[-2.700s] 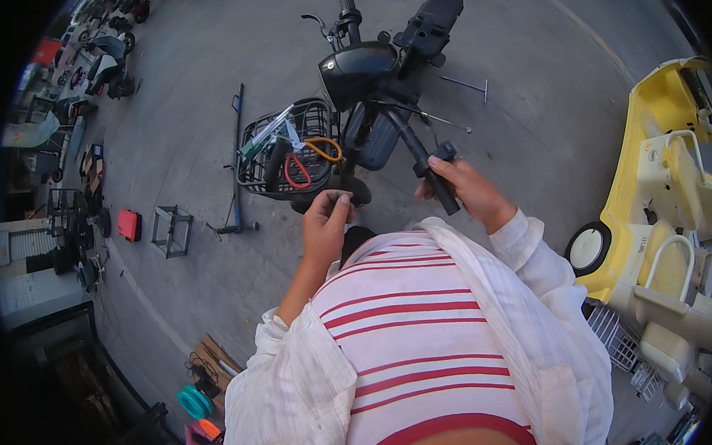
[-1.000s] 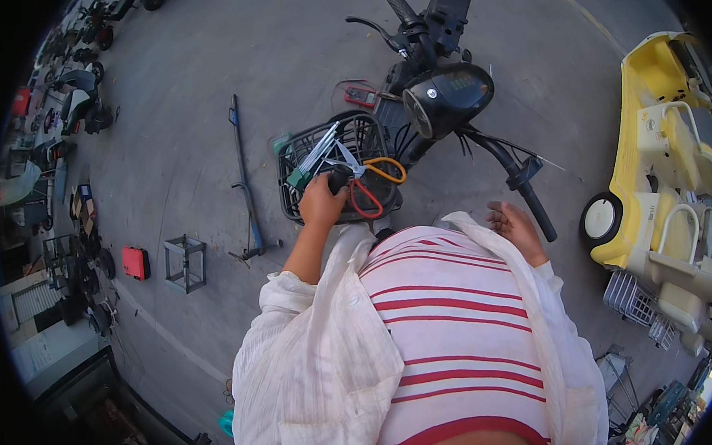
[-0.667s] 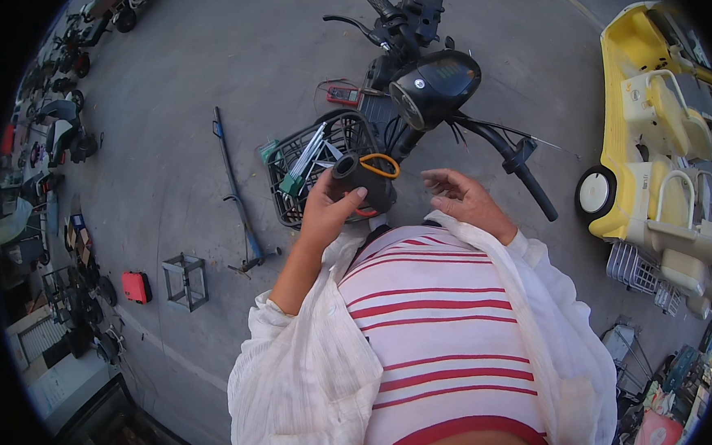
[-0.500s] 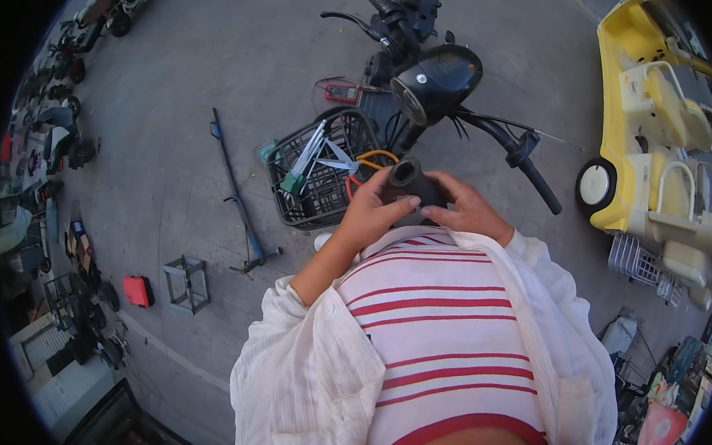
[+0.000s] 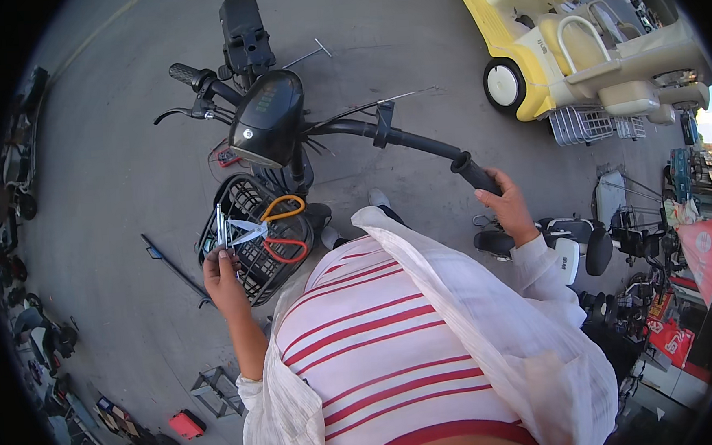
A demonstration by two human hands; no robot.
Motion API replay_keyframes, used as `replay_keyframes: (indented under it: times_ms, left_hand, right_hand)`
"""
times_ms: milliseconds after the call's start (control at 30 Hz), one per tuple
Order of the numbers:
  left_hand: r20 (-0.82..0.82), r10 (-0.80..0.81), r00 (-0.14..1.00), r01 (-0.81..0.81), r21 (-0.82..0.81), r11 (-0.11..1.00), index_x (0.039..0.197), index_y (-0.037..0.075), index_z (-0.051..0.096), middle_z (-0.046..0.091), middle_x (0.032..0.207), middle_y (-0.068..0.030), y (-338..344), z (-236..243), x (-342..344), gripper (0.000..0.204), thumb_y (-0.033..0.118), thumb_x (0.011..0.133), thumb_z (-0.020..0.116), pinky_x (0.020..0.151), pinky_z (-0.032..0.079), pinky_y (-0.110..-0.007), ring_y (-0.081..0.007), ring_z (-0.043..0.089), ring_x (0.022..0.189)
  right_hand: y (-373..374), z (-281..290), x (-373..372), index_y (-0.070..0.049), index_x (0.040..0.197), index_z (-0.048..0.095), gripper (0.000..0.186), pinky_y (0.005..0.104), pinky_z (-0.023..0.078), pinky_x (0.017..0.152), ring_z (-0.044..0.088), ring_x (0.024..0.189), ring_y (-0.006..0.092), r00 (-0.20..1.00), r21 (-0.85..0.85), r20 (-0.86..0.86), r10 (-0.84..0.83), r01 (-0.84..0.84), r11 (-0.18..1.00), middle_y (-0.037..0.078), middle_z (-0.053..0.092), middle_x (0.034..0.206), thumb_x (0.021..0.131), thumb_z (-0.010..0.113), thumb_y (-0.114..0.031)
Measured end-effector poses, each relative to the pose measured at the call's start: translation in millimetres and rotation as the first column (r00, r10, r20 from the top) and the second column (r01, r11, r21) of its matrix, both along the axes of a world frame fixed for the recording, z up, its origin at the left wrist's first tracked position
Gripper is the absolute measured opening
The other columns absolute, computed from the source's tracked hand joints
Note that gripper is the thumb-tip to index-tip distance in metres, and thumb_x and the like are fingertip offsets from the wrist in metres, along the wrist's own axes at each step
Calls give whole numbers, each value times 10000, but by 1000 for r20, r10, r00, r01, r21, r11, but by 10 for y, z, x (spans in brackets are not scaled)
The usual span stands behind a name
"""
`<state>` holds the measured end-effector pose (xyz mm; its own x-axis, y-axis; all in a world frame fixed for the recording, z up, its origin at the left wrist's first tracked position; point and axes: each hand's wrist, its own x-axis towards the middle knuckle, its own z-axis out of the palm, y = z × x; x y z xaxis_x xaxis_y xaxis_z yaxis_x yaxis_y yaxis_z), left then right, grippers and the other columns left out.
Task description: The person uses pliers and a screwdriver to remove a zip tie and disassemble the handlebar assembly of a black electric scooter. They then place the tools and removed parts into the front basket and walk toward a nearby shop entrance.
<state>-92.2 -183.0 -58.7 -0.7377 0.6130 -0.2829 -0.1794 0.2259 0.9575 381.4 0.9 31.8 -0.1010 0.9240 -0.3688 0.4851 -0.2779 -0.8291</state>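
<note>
My right hand (image 5: 508, 205) is closed round a black rubber handlebar grip (image 5: 479, 176). The flanged end of this grip is at the tip of the scooter's right handlebar (image 5: 424, 142); whether the bar has entered it I cannot tell. On the left, my left hand (image 5: 224, 281) pinches the lower end of a bundle of slim silver rods (image 5: 222, 224) at the black basket (image 5: 254, 284). Scissors (image 5: 281, 229) with one orange and one red handle loop lie on the basket, their blades beside the rods. A black headlight housing (image 5: 270, 118) is beyond the basket.
A red meter (image 5: 226, 156) lies on the ground beyond the basket. Far right is a yellow vehicle (image 5: 527, 81) with a wire basket. A blue-black bar (image 5: 171, 266), a metal frame (image 5: 217, 392) and a red case (image 5: 187, 424) are at left. Parked scooters (image 5: 565, 238) stand right.
My hands have moved apart: the right carried the black grip to the right handlebar's end, and the left went to the silver rods at the basket. The view has turned right.
</note>
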Motion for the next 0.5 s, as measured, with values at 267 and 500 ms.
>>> replay_keyframes:
  times_ms: [267,500]
  left_hand:
    - [-47,-98,994,99,29,995,1059,-4,603,629,907,-38,276,73,45,233,200,962,543,685,450,-223,-83,554,771]
    - [-73,-48,996,47,-11,999,1053,-5,613,631,910,-40,153,-15,-78,232,195,960,541,679,463,-224,-88,566,770]
  right_hand:
    - [127,346,-169,-49,1139,600,405,295,447,833,577,943,212,960,384,250,124,-216,898,87,602,1032,750,713,-57]
    - [178,433,-332,-59,1135,610,432,327,471,812,595,937,293,883,488,448,143,-375,788,129,601,1033,721,732,-49]
